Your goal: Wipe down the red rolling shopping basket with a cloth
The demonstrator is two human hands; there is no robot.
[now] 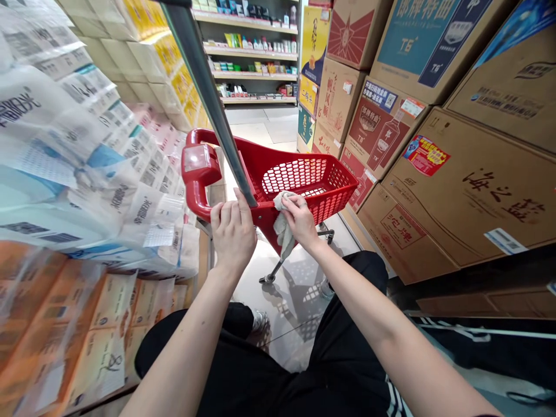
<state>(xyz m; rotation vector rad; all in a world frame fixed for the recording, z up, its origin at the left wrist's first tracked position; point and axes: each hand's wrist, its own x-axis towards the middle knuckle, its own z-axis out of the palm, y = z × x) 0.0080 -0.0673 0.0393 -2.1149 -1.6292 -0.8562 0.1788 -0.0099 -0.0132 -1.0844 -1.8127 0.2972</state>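
A red plastic shopping cart [313, 179] stands in the aisle in front of me, its basket tilted away. My left hand [232, 231] is closed around the grey metal handle pole [204, 87] near the cart's rear edge. My right hand [299, 220] grips a white cloth [282, 231] and presses it against the cart's near rim. The cloth's loose end hangs below the hand. My knees in black trousers show below.
Stacked tissue packs [65, 174] fill the left side. Brown cardboard boxes [456, 191] are piled along the right. A shelf with bottles [256, 52] closes the aisle's far end. The tiled floor [278, 289] shows under the cart.
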